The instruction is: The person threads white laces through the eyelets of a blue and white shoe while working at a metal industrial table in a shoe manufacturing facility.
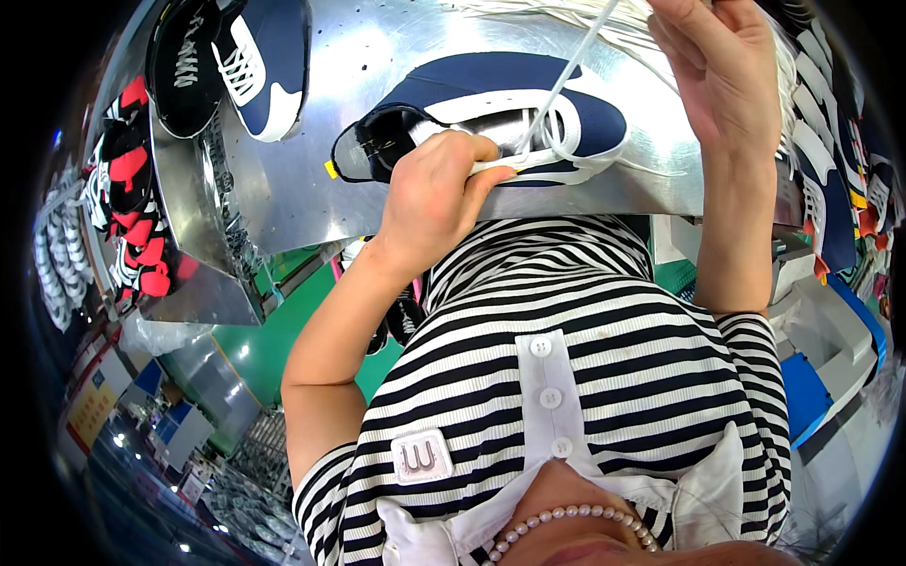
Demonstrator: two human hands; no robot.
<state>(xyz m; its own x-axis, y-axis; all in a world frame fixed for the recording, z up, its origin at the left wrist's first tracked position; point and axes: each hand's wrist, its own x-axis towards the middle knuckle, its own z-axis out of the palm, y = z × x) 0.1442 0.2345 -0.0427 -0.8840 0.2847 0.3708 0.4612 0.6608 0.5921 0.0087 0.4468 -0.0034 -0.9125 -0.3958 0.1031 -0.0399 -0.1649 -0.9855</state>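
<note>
A navy shoe upper (pixel 462 75) with white trim lies on its side on the metal bench, toe to the right. My left hand (pixel 434 193) is closed on the near edge of its lacing opening, thumb and forefinger pinching the white eyelet strip. From the eyelets near the toe, a white shoelace (pixel 571 68) runs taut up and to the right, out of the picture's top edge. My right hand (pixel 722 71) is raised at the upper right, its fingers curled together beside that lace; the fingertips are partly cut off.
A bundle of loose white laces (pixel 632 36) lies at the back of the metal bench (pixel 311 189). Laced shoe uppers, one black (pixel 184 71) and one navy (pixel 269 71), rest at the left. Red and black uppers (pixel 132 179) hang farther left; more navy ones (pixel 816 160) stand at the right.
</note>
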